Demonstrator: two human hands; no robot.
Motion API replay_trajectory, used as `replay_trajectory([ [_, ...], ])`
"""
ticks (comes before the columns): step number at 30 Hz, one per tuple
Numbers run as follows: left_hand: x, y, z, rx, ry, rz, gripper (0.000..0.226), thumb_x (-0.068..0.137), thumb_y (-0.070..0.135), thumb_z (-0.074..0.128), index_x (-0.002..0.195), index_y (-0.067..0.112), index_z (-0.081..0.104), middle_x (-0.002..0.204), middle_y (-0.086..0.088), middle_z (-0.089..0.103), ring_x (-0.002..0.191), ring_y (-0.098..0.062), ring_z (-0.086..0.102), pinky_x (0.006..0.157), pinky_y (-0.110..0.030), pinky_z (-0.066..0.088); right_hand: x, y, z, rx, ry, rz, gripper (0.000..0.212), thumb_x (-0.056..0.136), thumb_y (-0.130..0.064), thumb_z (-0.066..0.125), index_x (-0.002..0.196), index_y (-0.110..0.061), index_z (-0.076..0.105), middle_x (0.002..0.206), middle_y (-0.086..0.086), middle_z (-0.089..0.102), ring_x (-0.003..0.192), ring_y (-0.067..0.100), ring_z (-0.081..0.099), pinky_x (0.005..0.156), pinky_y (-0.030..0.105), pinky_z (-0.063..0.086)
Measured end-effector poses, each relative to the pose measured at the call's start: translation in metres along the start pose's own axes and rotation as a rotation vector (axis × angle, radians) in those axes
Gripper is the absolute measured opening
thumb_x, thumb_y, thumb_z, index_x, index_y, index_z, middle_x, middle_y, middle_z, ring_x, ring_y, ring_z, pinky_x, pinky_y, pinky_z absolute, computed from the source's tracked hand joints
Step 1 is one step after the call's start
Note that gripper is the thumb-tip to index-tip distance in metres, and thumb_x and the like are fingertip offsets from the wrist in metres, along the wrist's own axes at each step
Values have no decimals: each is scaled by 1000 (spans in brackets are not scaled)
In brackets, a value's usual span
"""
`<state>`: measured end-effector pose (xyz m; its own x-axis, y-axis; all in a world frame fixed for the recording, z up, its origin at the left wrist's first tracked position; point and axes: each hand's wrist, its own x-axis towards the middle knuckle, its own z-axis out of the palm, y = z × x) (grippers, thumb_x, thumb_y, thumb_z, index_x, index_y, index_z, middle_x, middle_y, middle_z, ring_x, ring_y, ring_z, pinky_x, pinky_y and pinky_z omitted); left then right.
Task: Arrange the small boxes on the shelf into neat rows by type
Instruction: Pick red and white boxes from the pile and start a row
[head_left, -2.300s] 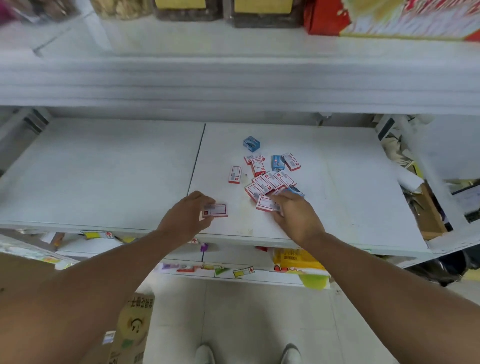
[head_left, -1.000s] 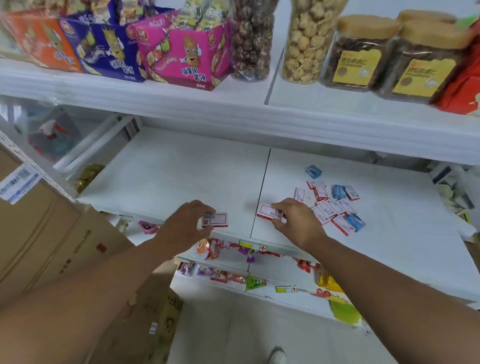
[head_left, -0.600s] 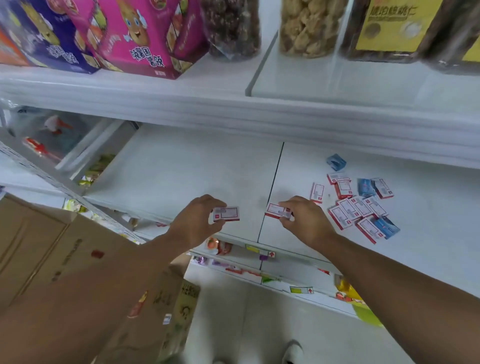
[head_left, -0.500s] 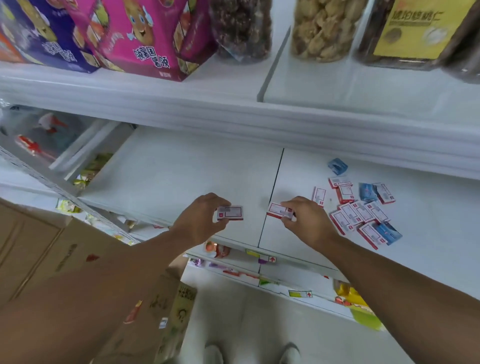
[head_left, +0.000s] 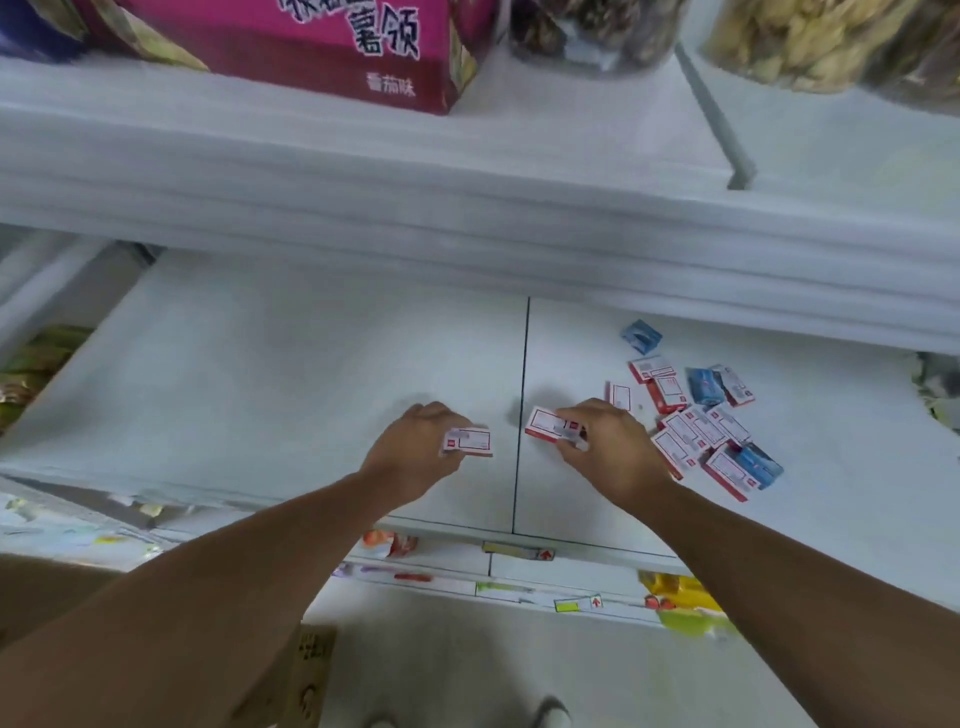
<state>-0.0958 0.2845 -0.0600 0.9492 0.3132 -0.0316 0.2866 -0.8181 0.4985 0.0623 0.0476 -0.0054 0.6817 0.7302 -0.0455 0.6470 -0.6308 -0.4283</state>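
Note:
A white shelf (head_left: 270, 395) carries a loose heap of small boxes on its right panel. Most are red-and-white boxes (head_left: 691, 431); three are blue boxes, one at the back (head_left: 641, 336), one in the middle (head_left: 705, 385) and one at the front (head_left: 759, 464). My left hand (head_left: 415, 449) grips one red-and-white box (head_left: 469, 441) just left of the panel seam. My right hand (head_left: 608, 449) grips another red-and-white box (head_left: 543, 423) just right of the seam, to the left of the heap.
The upper shelf (head_left: 467, 197) overhangs close above, carrying a pink snack carton (head_left: 322, 47) and clear jars (head_left: 592, 31). Lower shelves with price tags (head_left: 519, 551) and coloured packets sit below. A cardboard box (head_left: 306, 675) stands on the floor.
The camera has swung left and closer to the shelf. Both hands carried their boxes away from the heap toward the seam and further onto the shelf.

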Motion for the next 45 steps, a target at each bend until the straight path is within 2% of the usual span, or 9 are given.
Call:
replay_trajectory([
  [11, 8, -10, 17, 14, 61, -29, 55, 94, 39, 73, 146, 33, 59, 144, 9, 62, 130, -19, 51, 109, -40, 45, 81, -19, 51, 8, -28, -97, 31, 96, -27, 68, 127, -27, 73, 112, -1, 66, 98, 20, 64, 84, 30, 52],
  [17, -22, -16, 17, -121, 166, -228, 56, 97, 12, 56, 150, 27, 55, 153, 11, 54, 142, -12, 43, 122, -33, 35, 89, -23, 80, 31, -43, -120, 34, 99, -33, 67, 133, -34, 69, 125, -11, 68, 113, 14, 61, 93, 35, 54],
  [25, -39, -10, 9, -353, 253, -452, 42, 105, 19, 56, 146, 27, 55, 149, 5, 55, 128, -18, 57, 102, -34, 54, 66, -18, 77, 263, -2, -65, 39, 113, -31, 41, 147, -23, 58, 152, -4, 54, 142, 9, 44, 119, 30, 36],
  [29, -37, 23, 15, -848, 344, -577, 46, 110, 18, 46, 156, 23, 47, 156, 7, 51, 141, -13, 49, 114, -27, 37, 19, -62, 60, 818, 69, 276, 32, 114, -35, 34, 143, -32, 49, 125, -27, 56, 103, -25, 53, 89, -6, 29],
  [34, -18, 45, 28, -1155, 365, -628, 50, 113, 41, 38, 161, 27, 40, 163, 14, 42, 149, -5, 38, 119, -24, 23, 1, -91, 87, 1156, 106, 413, 37, 111, -52, 30, 141, -43, 50, 117, -30, 55, 104, -18, 54, 97, 10, 32],
  [36, -7, 46, 31, -1223, 324, -636, 55, 111, 52, 36, 161, 30, 39, 164, 17, 40, 150, -1, 34, 119, -23, 19, 7, -93, 97, 1199, 132, 444, 33, 111, -52, 31, 129, -42, 57, 110, -30, 59, 86, -28, 56, 83, 3, 36],
  [39, -1, 54, 34, -1291, 278, -654, 35, 113, 51, 29, 120, 39, 62, 107, 38, 71, 100, 27, 57, 97, -5, 32, 13, -96, 110, 1261, 132, 481, 36, 111, -54, 33, 112, -41, 67, 107, -25, 70, 88, -24, 61, 84, 10, 39],
  [41, -2, 69, 28, -1290, 291, -620, 34, 115, 45, 27, 97, 41, 56, 70, 42, 66, 72, 28, 59, 80, -6, 37, 15, -98, 115, 1270, 139, 484, 36, 112, -52, 33, 112, -41, 67, 110, -22, 71, 92, -20, 64, 82, 7, 41],
  [45, 14, 40, 45, -1301, 278, -600, 48, 111, 55, 33, 143, 32, 59, 125, 28, 66, 111, 12, 61, 107, -19, 34, 21, -102, 110, 1252, 146, 487, 30, 114, -43, 31, 105, -47, 60, 105, -32, 63, 95, -27, 57, 74, -6, 36],
])
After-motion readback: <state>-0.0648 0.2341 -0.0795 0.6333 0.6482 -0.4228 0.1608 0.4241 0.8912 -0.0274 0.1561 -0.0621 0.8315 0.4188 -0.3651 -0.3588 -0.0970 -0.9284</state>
